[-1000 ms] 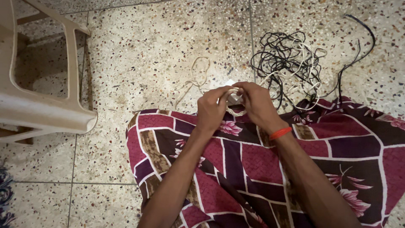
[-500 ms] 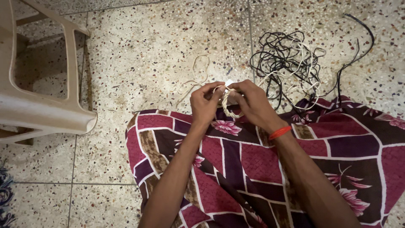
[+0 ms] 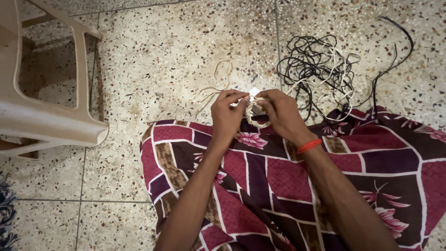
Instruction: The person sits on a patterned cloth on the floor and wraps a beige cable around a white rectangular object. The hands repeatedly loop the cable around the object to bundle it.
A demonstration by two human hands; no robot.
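Since half a second earlier we had drawn our hands closer together and slightly up. Our left hand (image 3: pixel 226 115) pinched, fingers closed, one side of the small coiled loop of cream-white cord (image 3: pixel 254 115), and our right hand (image 3: pixel 280 114) gripped the other side. We held it just above the edge of the maroon patterned floral cloth (image 3: pixel 260 186), near the tangled pile of black and white cables (image 3: pixel 320 69) on the speckled terrazzo floor (image 3: pixel 162 56).

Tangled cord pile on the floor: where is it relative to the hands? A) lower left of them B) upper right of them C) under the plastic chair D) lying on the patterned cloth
B: the tangled pile of black and white cords lies on the speckled floor up and right of both the left hand and the right hand, which hold a small coil of pale cord.
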